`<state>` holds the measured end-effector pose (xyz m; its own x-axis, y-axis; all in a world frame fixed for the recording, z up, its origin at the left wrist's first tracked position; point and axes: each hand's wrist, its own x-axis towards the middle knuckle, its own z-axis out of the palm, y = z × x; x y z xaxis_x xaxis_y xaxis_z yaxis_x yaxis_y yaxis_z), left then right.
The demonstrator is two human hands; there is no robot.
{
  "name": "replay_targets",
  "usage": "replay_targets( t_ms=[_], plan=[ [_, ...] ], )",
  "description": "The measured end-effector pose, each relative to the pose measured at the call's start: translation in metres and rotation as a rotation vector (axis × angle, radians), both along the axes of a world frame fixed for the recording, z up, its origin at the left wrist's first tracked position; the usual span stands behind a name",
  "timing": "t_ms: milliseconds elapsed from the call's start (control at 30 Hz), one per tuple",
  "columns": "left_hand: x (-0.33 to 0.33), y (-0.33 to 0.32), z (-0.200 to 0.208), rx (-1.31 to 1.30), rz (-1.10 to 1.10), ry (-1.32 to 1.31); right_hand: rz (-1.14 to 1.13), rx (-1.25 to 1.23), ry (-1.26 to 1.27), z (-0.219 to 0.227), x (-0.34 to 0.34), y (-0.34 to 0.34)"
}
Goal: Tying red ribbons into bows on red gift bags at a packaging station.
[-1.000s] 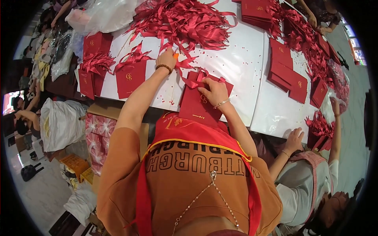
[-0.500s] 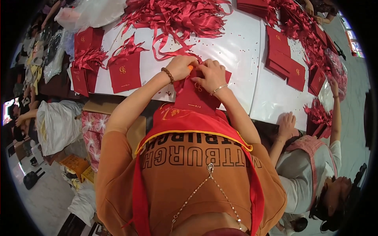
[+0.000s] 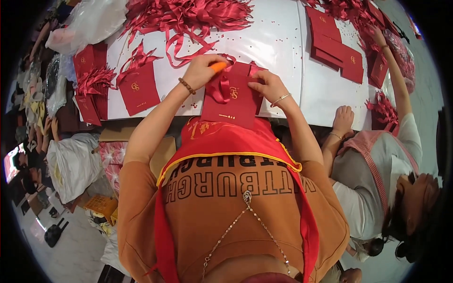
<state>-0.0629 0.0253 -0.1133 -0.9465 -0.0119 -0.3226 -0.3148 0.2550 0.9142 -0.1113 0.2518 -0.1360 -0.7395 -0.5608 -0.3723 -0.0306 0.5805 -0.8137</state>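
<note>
A flat red paper bag with gold print lies at the table's front edge, right before my apron. Its upper part overlaps other red bags beneath. A red ribbon handle loops down over the bag's face. My left hand is closed above the bag's top left corner, by the ribbon. At its fingertips shows a bright orange piece; whether it is a finger cover or a held tool I cannot tell. My right hand pinches the bag's upper right edge between thumb and fingers.
A big heap of red ribbons lies at the back. Ribboned red bags lie left, and stacked red bags lie right. A co-worker's hand rests on the right table edge. A yellow crate stands on the floor at left.
My hands have drawn apart: the left moved up and left from the ribbon, the right to the bag's edge. More of the bag's face and its ribbon loop now shows.
</note>
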Motion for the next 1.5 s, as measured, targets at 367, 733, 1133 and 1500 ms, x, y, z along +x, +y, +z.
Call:
replay_targets(
  t_ms=[367, 733, 1133, 1500],
  plan=[
    [0.020, 0.049, -0.012, -0.061, 0.012, 0.128, -0.092, -0.189, -0.382, 0.005, -0.001, -0.007],
    [0.022, 0.059, -0.018, -0.486, -0.008, 0.425, -0.164, -0.239, -0.433, 0.006, 0.004, -0.007],
    [0.028, 0.059, -0.015, -0.440, -0.012, 0.339, -0.156, -0.241, -0.398, 0.008, 0.006, -0.008],
    [0.026, 0.054, -0.013, -0.574, -0.013, 0.480, -0.137, -0.245, -0.336, 0.006, 0.008, -0.014]
  ],
)
